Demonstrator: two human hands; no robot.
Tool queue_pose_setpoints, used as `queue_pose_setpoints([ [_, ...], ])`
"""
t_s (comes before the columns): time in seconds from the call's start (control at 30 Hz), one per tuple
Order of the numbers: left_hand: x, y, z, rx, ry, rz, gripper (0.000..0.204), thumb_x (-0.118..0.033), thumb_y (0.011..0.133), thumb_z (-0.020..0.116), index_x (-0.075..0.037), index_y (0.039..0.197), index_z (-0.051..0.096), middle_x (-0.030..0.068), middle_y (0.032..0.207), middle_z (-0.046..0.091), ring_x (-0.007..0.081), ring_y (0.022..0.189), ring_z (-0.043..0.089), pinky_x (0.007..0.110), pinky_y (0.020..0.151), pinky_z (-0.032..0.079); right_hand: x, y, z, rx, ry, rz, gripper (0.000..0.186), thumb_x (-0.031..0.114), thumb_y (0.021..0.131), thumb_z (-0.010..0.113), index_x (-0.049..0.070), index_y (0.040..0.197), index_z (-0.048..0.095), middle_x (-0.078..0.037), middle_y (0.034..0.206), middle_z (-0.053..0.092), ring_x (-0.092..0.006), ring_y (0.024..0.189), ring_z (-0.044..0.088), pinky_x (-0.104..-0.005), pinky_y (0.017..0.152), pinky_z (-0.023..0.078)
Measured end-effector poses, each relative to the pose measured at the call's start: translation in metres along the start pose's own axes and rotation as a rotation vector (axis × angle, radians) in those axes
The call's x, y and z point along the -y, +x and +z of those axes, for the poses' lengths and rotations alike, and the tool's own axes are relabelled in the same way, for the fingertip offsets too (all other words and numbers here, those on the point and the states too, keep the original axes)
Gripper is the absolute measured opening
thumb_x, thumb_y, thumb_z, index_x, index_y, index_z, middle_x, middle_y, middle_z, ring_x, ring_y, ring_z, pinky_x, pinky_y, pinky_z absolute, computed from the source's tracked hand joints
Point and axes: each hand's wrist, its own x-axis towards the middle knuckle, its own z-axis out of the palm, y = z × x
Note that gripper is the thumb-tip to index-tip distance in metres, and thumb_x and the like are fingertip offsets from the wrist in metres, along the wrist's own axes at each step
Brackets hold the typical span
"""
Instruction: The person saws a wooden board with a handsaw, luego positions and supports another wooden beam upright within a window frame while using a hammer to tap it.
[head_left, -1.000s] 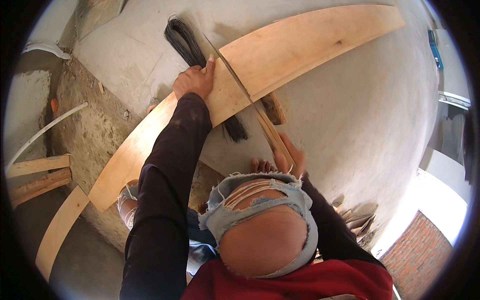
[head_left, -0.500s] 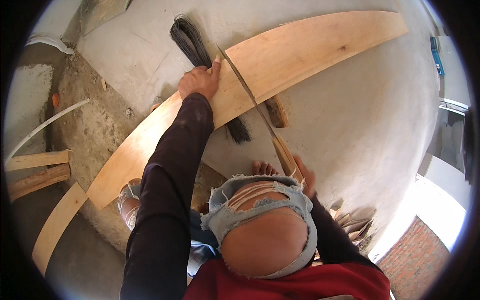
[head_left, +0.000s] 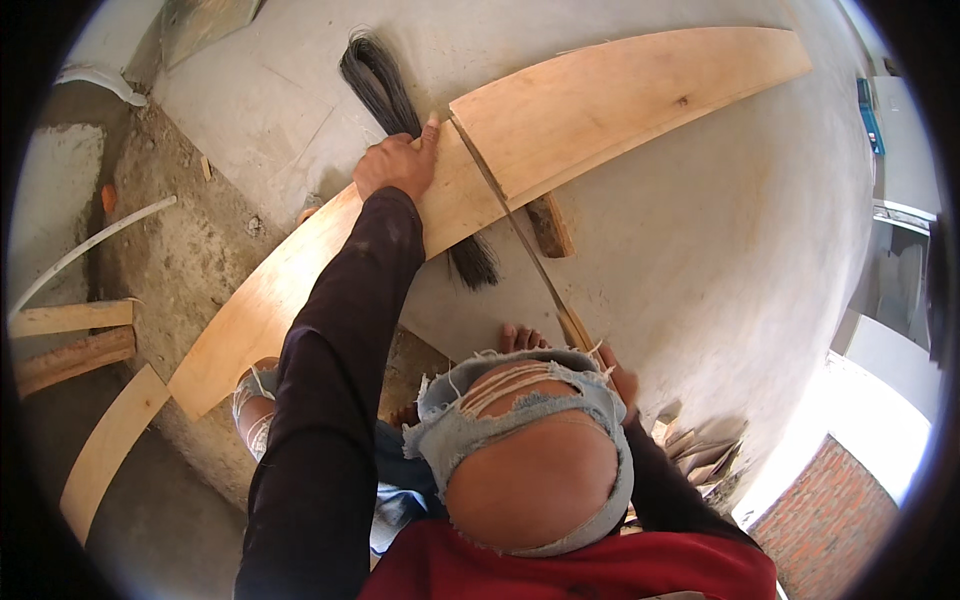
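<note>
A long, curved wooden board (head_left: 275,285) lies slantwise across the floor. My left hand (head_left: 397,165) grips its far edge, fingers closed over it and thumb extended toward the cut. A hand saw (head_left: 530,248) runs through the board just right of that hand, its narrow blade in the cut line. Beyond the cut, the board's right-hand section (head_left: 630,105) sits slightly out of line with the left part. My right hand (head_left: 620,384) is closed around the saw's wooden handle, beside my raised knee, which partly hides it.
A bundle of dark wire (head_left: 378,80) passes beneath the board. Under the cut is a wood block (head_left: 550,225). Curved offcuts (head_left: 115,450) lie at left, near a white pipe (head_left: 95,250). Scrap wood (head_left: 705,450) is piled at right. My bare foot (head_left: 522,337) rests near the saw.
The saw has slid back toward me, with less blade beyond the board's far edge. The right-hand section's far end has shifted slightly down and left. My left hand stays in place.
</note>
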Motion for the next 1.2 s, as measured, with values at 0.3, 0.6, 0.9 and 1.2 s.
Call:
queue_pose_setpoints([
  [0.3,-0.014,-0.007,-0.005,0.068,-0.001,0.014,0.072,-0.072,0.086,0.034,-0.013,0.106,0.071,0.0159,0.098,0.069,0.0311,0.098,0.065,0.040,0.085,0.049,0.066,0.099,0.049,0.060,-0.162,-0.090,0.042,0.029,0.089,0.054,0.001,0.120,0.054,-0.007,0.071,0.056,-0.0136,0.060,0.055,-0.0287,0.055,0.044],
  [0.6,-0.011,-0.006,-0.004,0.058,0.036,0.009,0.071,-0.071,0.087,0.032,-0.014,0.101,0.073,0.0157,0.096,0.070,0.0317,0.097,0.065,0.040,0.084,0.050,0.043,0.005,-0.010,0.102,-0.383,-0.186,0.043,0.019,0.086,0.054,-0.003,0.123,0.052,-0.012,0.079,0.065,-0.0152,0.065,0.063,-0.0264,0.064,0.051],
  [0.9,-0.008,-0.004,-0.003,-0.002,0.014,0.027,0.071,-0.071,0.087,0.033,-0.013,0.101,0.073,0.0164,0.094,0.070,0.0332,0.094,0.065,0.041,0.083,0.050,0.022,0.007,-0.014,0.078,-0.329,-0.219,0.045,0.021,0.085,0.053,-0.005,0.122,0.052,-0.014,0.076,0.064,-0.0190,0.067,0.066,-0.0278,0.064,0.052],
  [1.2,-0.014,-0.006,-0.003,-0.030,0.036,0.034,0.071,-0.071,0.087,0.033,-0.013,0.095,0.073,0.0164,0.092,0.070,0.0335,0.093,0.066,0.042,0.082,0.050,0.082,0.101,0.042,0.147,-0.143,-0.063,0.040,0.018,0.087,0.055,-0.002,0.121,0.052,-0.007,0.075,0.059,-0.0071,0.065,0.057,-0.0207,0.059,0.048],
])
